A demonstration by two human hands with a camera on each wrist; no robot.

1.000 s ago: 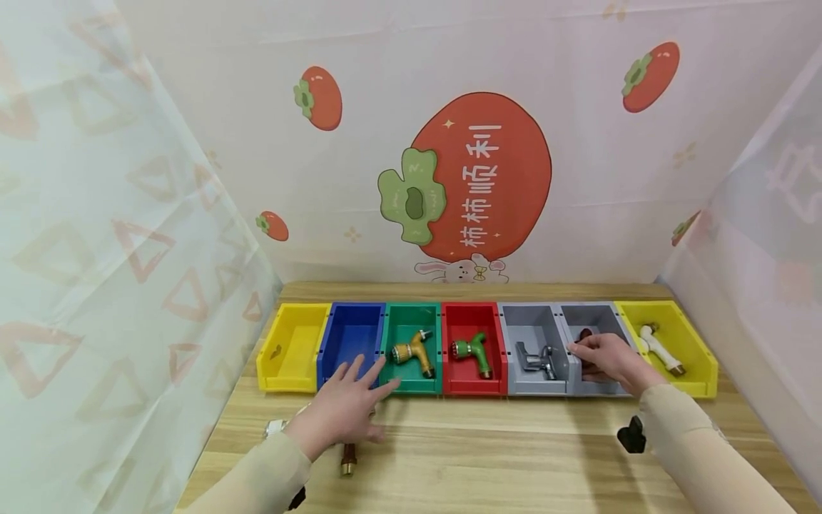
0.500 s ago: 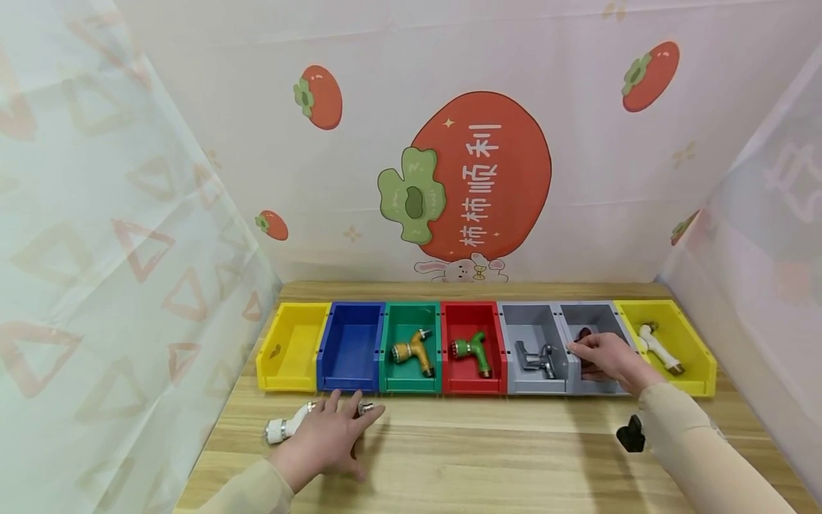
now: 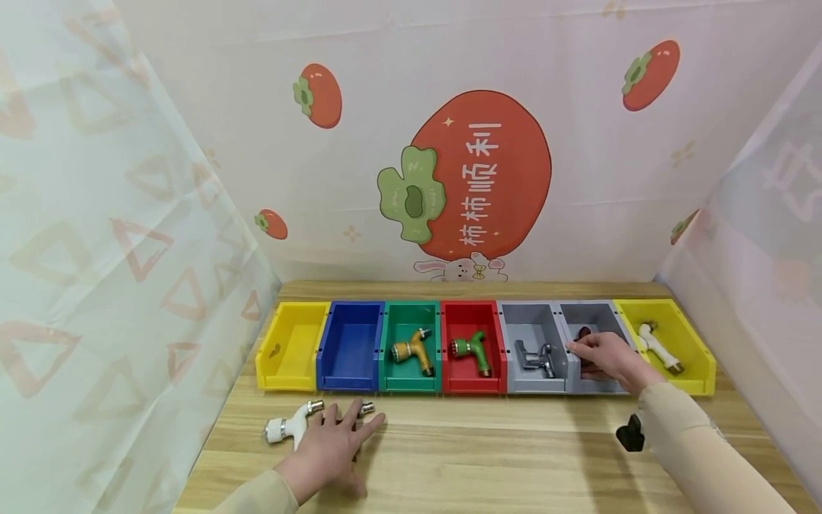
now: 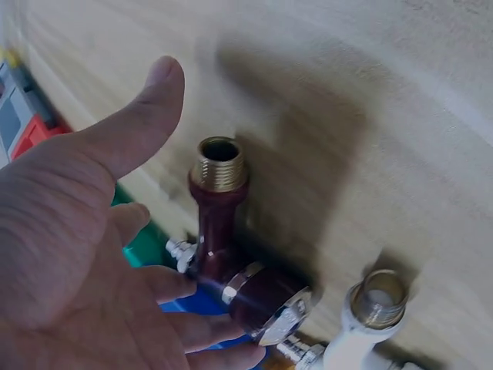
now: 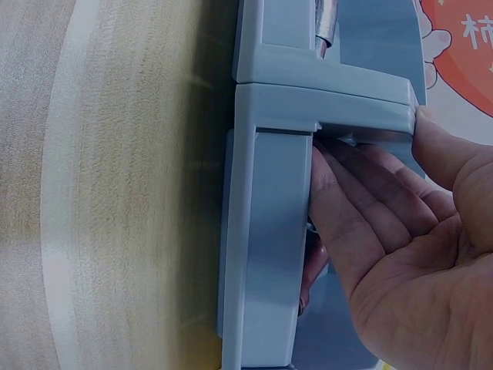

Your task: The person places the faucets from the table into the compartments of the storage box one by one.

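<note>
My left hand is spread over a dark red faucet on the table, which it mostly hides in the head view. In the left wrist view the thumb stands away from the faucet and the fingertips lie close along its far side, without a visible grip. Beside it lies a white faucet. My right hand holds the side wall of the right-hand grey bin, thumb at the rim and fingers inside. A dark red object, partly hidden, lies in that bin.
The joined bins run along the back: a yellow bin and a blue bin at left, then an orange faucet, a green faucet, a chrome faucet and, far right, a white faucet. Printed walls enclose the table.
My left hand has come down and back from in front of the blue bin to over the dark red faucet, uncovering the white one. The right hand stays at the grey bin.
</note>
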